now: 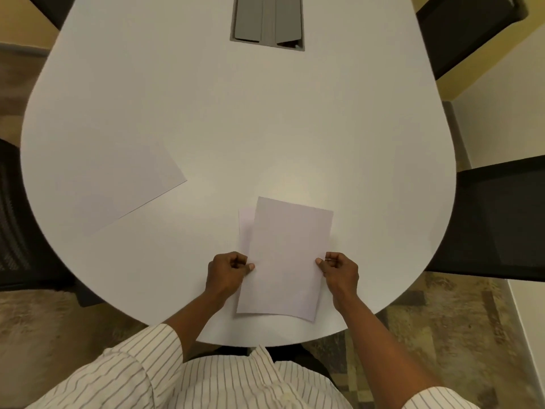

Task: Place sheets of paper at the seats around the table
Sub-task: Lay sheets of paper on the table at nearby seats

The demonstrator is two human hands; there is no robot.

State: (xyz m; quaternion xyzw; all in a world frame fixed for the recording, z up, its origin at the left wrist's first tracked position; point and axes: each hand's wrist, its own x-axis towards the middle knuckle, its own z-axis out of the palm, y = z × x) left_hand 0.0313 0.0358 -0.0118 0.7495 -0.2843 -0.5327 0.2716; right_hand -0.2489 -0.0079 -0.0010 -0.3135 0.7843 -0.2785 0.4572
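A white oval table point(236, 119) fills the view. Near its front edge I hold a top sheet of paper point(287, 258), slightly skewed over another sheet point(245, 228) that peeks out on the left. My left hand point(227, 271) pinches the left edge of the papers with thumb and curled fingers. My right hand point(339, 268) pinches the top sheet's right edge the same way. A single sheet point(126, 187) lies flat and angled on the table at the left, in front of the left chair.
Black chairs stand at the left point(20, 219), the right point(501, 219) and the far right corner point(469, 28). A grey cable hatch point(267, 22) is set in the table's middle at the far end. Patterned carpet point(442, 326) surrounds the table.
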